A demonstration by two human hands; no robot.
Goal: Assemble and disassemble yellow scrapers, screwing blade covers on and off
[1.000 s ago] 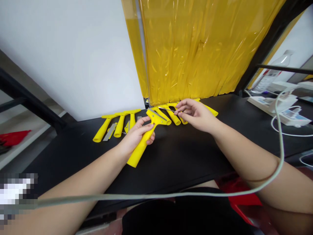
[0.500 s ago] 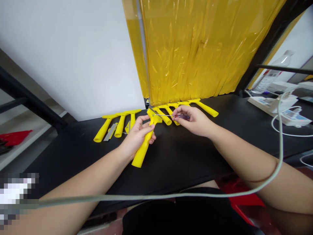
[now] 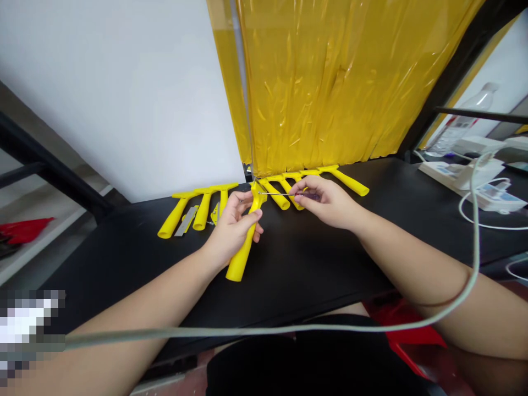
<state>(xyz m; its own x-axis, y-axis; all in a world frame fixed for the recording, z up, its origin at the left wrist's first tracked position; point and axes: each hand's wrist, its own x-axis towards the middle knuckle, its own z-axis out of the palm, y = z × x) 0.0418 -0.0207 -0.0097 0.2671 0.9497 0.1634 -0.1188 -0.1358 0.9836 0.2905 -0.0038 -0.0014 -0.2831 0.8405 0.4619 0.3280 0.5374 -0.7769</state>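
Here, left fingers [image 3: 249, 220] clamp yellow scraper [image 3: 242, 257], likely light, stiff, best held by neck; right fingers [image 3: 304, 202] pinch screwdriver [image 3: 311, 196].

We face a plain white panel [image 3: 124, 99] across the upper left of the frame, beside a creased, translucent yellow plastic curtain [image 3: 322, 82] whose folds catch glints of light. Below them we see a black counter [image 3: 313, 258], with a slanting black bar [image 3: 61, 180] and pale ledge [image 3: 49, 237] at left, and a black post [image 3: 451, 77] at upper right.
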